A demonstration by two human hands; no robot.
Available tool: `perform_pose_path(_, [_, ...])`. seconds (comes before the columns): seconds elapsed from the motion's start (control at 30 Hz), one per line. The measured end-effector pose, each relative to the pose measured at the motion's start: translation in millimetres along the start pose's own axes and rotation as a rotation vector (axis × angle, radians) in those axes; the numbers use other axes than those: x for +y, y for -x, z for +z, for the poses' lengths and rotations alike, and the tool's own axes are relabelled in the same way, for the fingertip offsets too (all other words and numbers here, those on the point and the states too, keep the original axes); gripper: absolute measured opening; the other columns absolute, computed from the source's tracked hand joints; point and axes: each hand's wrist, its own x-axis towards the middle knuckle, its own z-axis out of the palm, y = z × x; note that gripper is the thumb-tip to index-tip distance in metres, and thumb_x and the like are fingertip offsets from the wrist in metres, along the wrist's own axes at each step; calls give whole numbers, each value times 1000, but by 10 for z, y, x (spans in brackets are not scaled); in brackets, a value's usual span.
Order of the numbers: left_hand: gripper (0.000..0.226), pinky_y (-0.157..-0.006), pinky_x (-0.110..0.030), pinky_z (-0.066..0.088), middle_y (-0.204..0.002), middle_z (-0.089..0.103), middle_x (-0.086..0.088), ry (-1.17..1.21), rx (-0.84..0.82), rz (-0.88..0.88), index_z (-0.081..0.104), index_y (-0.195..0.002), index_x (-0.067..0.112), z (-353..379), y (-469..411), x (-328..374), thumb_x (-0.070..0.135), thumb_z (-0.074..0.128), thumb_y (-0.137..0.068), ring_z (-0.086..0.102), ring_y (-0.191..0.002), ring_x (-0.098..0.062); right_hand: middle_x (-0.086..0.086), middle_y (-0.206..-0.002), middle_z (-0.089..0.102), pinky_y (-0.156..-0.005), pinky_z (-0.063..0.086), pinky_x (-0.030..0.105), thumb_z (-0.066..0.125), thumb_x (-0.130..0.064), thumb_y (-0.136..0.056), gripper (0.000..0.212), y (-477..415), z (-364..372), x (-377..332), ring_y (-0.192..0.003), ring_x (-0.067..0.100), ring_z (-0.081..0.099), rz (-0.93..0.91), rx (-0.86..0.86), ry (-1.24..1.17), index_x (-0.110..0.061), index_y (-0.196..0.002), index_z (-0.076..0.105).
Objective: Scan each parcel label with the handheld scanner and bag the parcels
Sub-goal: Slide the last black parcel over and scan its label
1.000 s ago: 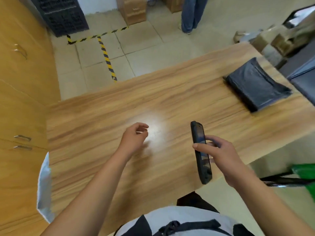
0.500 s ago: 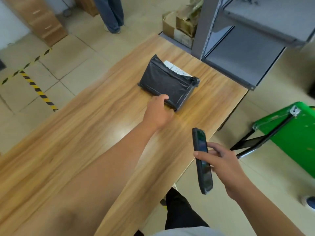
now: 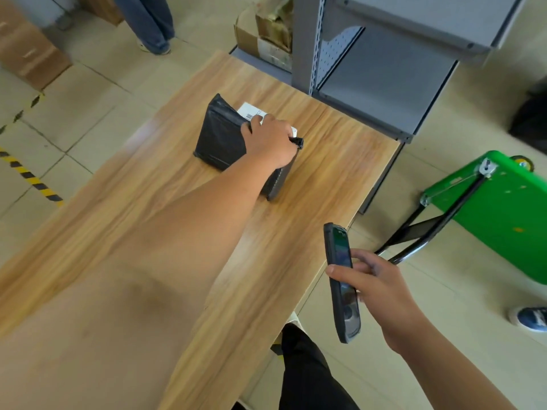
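Observation:
A black plastic-wrapped parcel (image 3: 222, 137) lies near the far right end of the wooden table (image 3: 118, 226). Its white label (image 3: 250, 111) with a barcode peeks out at the far side. My left hand (image 3: 270, 140) reaches across the table and grips the top of the parcel, covering part of the label. My right hand (image 3: 376, 288) holds the dark handheld scanner (image 3: 342, 282) upright beyond the table's near right edge, screen facing left, well short of the parcel.
A grey metal shelf unit (image 3: 384, 60) stands at the table's far right end, with cardboard boxes (image 3: 266, 31) behind it. A green cart (image 3: 497, 208) sits on the floor to the right. Another person's legs (image 3: 151, 22) stand at the back. Yellow-black floor tape (image 3: 29, 176) runs left.
My left hand went from the parcel's near edge up over its top and closed on it. The view came closer to the parcel. My right hand kept the scanner in about the same place.

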Motion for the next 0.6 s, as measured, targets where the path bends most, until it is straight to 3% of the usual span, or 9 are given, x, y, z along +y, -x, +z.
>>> perform_pose_path(0.07, [15,-111,-45,22,-129,57,1,88,54,0,71,-99,34,-71,88,-47,27,61,-89,39,-130,-28,16,-104,69,-52,54,19,89,-48,-57,57,-1,19,-20,-75,14,74,-6,-4,0,-31,-109,71])
perform_pose_path(0.2, [10,-104,-44,33,-123,61,1,245,142,-25,69,-97,28,-213,580,-363,24,62,-91,45,-124,-27,12,-103,70,-53,54,20,91,-45,-66,51,0,138,-126,-76,12,75,-12,-40,14,-34,-110,69])
perform_pose_path(0.3, [10,-103,-38,38,-117,59,0,523,215,-65,65,-91,22,-244,1185,-782,12,65,-89,50,-119,-25,12,-100,72,-66,55,31,88,-39,-73,42,-46,276,-213,-85,17,74,-40,-82,38,-34,-111,70])
perform_pose_path(0.37, [15,-103,-33,37,-119,57,1,651,273,-121,65,-89,20,-215,1649,-1066,5,66,-88,49,-120,-23,7,-95,74,-71,53,34,89,-38,-71,52,-72,400,-269,-87,17,74,-47,-121,67,-29,-119,70])
perform_pose_path(0.47, [22,-105,-41,38,-123,56,6,724,308,-272,65,-89,26,-84,2347,-1517,4,65,-89,47,-125,-24,-4,-81,72,-67,50,29,88,-37,-70,60,-102,653,-365,-77,10,73,-54,-197,116,-22,-124,69])
perform_pose_path(0.6, [26,-98,-34,41,-121,55,9,720,351,-487,67,-88,33,151,3248,-2031,7,67,-88,50,-122,-19,-9,-70,70,-51,48,16,88,-33,-72,36,-72,1059,-463,-63,2,71,-92,-325,188,-30,-104,73])
